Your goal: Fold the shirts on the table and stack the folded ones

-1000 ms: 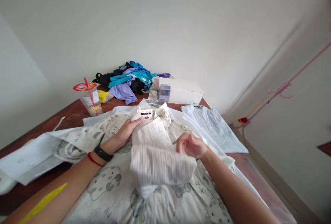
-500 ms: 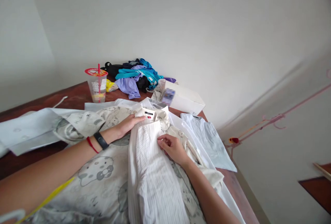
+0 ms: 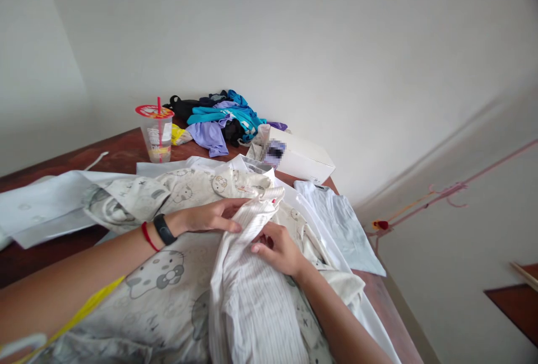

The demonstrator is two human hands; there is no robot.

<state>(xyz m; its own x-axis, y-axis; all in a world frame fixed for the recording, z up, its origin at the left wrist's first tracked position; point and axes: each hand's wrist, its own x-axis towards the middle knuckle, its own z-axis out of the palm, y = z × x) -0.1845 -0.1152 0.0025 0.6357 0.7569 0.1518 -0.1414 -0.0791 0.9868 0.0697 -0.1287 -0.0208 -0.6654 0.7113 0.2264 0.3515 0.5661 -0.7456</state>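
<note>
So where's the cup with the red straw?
In the head view the cup stands at the far left of the table, just left of the pile of clothes and beyond the cartoon-print cloth.

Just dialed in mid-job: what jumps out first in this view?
Front and centre, the left hand and right hand grip the bunched collar end of a white striped shirt lying on a cat-print garment. Behind, at the far edge of the table, a bright heap of blue, purple and black clothes sits between a plastic cup with a red straw and a white box.
</note>
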